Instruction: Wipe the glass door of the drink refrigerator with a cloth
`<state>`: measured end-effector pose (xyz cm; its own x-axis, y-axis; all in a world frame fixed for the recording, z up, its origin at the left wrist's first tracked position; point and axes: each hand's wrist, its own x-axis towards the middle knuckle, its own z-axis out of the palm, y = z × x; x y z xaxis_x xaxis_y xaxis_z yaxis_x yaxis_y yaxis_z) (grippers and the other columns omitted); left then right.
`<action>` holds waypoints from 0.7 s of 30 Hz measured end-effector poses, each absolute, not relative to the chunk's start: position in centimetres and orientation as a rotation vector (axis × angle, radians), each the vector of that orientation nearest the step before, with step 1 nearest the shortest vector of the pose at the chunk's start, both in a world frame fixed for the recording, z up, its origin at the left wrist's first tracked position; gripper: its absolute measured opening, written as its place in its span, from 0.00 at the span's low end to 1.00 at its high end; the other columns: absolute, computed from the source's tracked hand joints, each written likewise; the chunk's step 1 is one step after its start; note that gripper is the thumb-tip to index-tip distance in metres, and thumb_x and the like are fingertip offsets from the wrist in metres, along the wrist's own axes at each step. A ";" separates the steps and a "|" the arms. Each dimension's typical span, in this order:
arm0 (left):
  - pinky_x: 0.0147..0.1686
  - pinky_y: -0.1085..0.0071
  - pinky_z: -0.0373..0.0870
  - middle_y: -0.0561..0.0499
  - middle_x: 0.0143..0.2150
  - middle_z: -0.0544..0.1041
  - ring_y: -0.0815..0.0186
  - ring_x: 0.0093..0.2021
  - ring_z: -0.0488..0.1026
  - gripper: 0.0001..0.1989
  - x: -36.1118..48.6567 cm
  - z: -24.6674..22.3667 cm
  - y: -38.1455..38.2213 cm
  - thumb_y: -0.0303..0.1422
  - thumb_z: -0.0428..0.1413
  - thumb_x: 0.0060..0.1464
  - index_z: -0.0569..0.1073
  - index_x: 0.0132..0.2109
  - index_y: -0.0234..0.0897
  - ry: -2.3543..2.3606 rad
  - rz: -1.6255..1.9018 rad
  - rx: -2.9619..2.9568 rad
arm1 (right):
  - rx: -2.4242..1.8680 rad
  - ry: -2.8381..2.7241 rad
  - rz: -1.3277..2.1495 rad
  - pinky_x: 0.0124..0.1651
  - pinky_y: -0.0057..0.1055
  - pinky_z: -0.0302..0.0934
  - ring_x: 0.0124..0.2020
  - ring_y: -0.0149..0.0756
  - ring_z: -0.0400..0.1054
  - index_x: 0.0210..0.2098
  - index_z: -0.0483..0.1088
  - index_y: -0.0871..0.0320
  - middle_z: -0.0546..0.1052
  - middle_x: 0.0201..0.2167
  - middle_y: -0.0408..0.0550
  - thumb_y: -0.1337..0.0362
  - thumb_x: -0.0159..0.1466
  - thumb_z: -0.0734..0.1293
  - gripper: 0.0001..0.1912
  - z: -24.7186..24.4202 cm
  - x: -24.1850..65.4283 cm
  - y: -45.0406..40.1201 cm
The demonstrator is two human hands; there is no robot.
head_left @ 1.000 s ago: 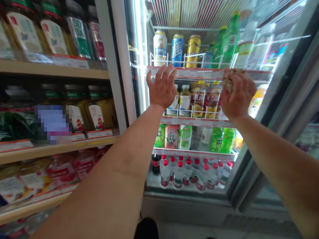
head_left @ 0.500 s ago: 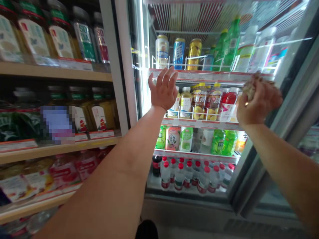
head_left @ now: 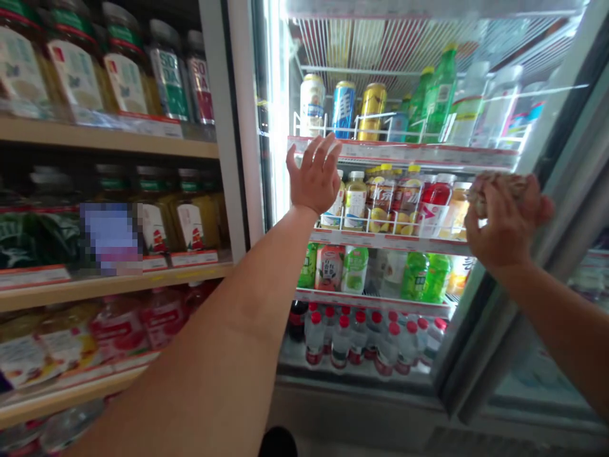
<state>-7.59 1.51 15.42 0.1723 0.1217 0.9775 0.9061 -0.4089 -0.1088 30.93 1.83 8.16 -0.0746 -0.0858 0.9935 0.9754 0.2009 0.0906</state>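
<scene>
My left hand (head_left: 314, 178) is raised with its fingers spread, and it appears to rest flat against the glass door (head_left: 380, 397) of a lit drinks fridge. Behind those fingers are a white can (head_left: 312, 105) and a blue can (head_left: 343, 109) on the upper rack. At the right side of the door, my right hand (head_left: 502, 222) grips a crumpled, brownish patterned cloth (head_left: 504, 185), pressed to the glass as far as I can tell. Part of the cloth is hidden under the fingers.
Left of the fridge, wooden shelves (head_left: 118, 145) carry large juice bottles (head_left: 126, 70). Inside the fridge stand green bottles (head_left: 442, 95), yellow-capped tea bottles (head_left: 380, 197) and several red-capped water bottles (head_left: 341, 343). A metal door frame (head_left: 469, 368) runs along the right.
My right hand has moved right and slightly down with the cloth. The left hand keeps nearly the same place, fingers still spread.
</scene>
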 end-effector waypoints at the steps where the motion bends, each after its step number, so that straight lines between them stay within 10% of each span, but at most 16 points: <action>1: 0.75 0.43 0.32 0.63 0.74 0.57 0.54 0.76 0.48 0.39 -7.6 15.4 1.5 0.34 0.52 0.52 0.57 0.72 0.57 -0.976 -1.323 -1.706 | -0.919 -1.341 -1.168 0.68 0.67 0.48 0.72 0.57 0.53 0.68 0.62 0.41 0.74 0.62 0.51 0.55 0.65 0.63 0.31 8.0 30.9 1.6; 21: 0.75 0.43 0.34 0.62 0.74 0.56 0.56 0.76 0.48 0.36 -7.7 15.3 1.8 0.35 0.49 0.54 0.60 0.71 0.55 -1.002 -1.295 -1.692 | -0.794 -1.201 -1.097 0.67 0.59 0.58 0.65 0.59 0.62 0.68 0.58 0.60 0.68 0.63 0.65 0.65 0.60 0.63 0.36 8.7 30.8 4.2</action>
<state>-7.71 1.78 15.34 0.1753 0.1320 0.9756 0.9111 -0.3972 -0.1100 30.84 4.20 8.68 0.0007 -0.2287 0.9735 0.9487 0.3079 0.0717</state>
